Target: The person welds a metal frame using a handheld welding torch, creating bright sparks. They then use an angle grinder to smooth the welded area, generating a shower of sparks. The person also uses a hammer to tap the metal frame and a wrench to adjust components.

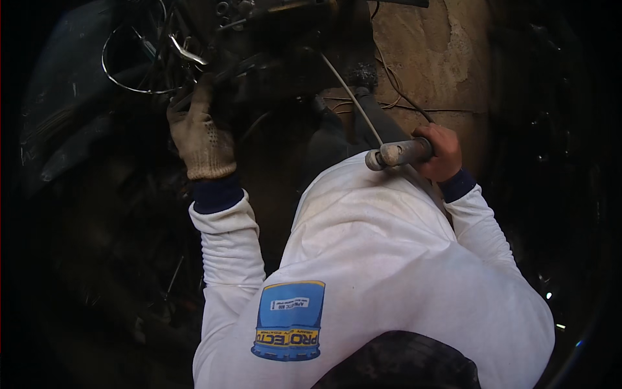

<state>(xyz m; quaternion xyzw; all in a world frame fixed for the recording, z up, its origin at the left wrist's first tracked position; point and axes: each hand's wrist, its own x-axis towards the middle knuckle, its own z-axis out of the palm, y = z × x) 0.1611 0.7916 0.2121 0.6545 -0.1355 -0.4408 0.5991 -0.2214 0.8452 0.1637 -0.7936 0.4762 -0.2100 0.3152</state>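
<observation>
Brown floor [463, 71] is seen at one o'clock. At two, a grey cylindrical tool [411, 153] is gripped by the bare right hand [444, 152], its thin rod [353, 98] angled toward eleven. At ten, the gloved left hand [202, 139] is held near a shiny bent piece [188, 54]; its grip cannot be told.

Dim light; patchy brown floor [453, 65], deep shadow around.

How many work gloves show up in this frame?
1: a knitted glove on the person's left hand. The right hand, gripping a grey cylindrical tool, is bare. Others may be hidden in the dark areas.
</observation>
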